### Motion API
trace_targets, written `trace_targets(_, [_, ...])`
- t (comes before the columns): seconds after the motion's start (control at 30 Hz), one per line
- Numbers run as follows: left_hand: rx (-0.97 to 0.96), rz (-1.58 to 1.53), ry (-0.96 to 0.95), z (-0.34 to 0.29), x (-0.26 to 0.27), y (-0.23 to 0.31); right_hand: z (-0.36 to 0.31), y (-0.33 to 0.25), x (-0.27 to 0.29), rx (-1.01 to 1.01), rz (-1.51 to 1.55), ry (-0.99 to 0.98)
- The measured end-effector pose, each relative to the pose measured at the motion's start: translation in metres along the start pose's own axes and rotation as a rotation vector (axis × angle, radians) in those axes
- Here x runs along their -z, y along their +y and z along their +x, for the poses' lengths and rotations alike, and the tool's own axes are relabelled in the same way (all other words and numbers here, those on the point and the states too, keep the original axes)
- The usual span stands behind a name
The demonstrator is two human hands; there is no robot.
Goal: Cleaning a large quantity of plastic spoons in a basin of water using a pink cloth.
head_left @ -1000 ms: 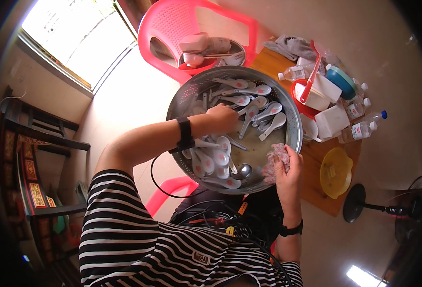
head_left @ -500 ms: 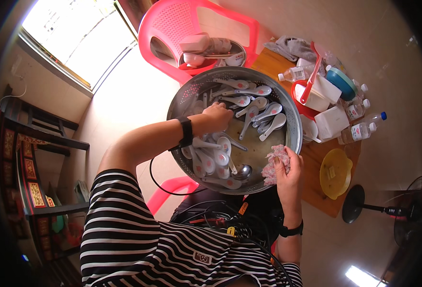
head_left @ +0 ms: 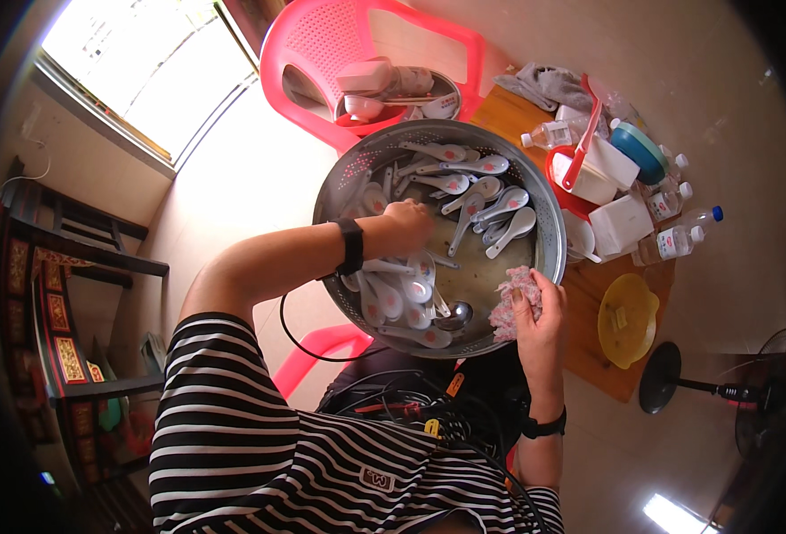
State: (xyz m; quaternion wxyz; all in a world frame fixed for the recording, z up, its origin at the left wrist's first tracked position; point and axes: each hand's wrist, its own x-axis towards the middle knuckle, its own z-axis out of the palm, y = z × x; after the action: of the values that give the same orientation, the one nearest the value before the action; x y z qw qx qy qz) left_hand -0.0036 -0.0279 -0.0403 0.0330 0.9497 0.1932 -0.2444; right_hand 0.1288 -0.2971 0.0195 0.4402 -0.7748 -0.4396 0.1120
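Note:
A large grey metal basin (head_left: pixel 549 222) with perforated sides holds shallow cloudy water and many white soup spoons with floral marks. My left hand (head_left: pixel 408 224) is inside it, fingers curled down between an upper cluster of spoons (head_left: pixel 502 205) and a lower-left pile (head_left: pixel 388 298). Whatever those fingers hold is hidden beneath the hand. At the basin's right front rim my right hand (head_left: pixel 540 316) grips a crumpled pink-and-white mesh scrubber (head_left: pixel 509 311). A shiny metal spoon (head_left: pixel 455 315) lies near the basin's front side.
Beyond the basin, a pink plastic chair (head_left: pixel 322 36) bears a tray of bowls. On the right, a wooden table (head_left: pixel 589 351) carries bottles (head_left: pixel 669 242), white containers (head_left: pixel 620 222), a red ladle (head_left: pixel 580 151) and a yellow basin (head_left: pixel 627 322). A fan (head_left: pixel 660 378) stands beyond; black cables (head_left: pixel 393 400) cross my lap.
My left hand has shifted slightly downward within the basin, uncovering spoons above it. The right hand keeps its hold on the scrubber in nearly the same place.

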Motion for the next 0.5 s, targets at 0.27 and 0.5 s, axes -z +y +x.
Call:
trace_targets(0.27, [0.111,-0.084,0.029,-0.046,0.050,0.011,0.000,0.003,0.001,0.047,0.011,0.009])
trace_targets(0.5, [-0.320,-0.271,0.327,-0.061,0.005,0.004,0.005,-0.022,0.001,0.106,0.045,0.027])
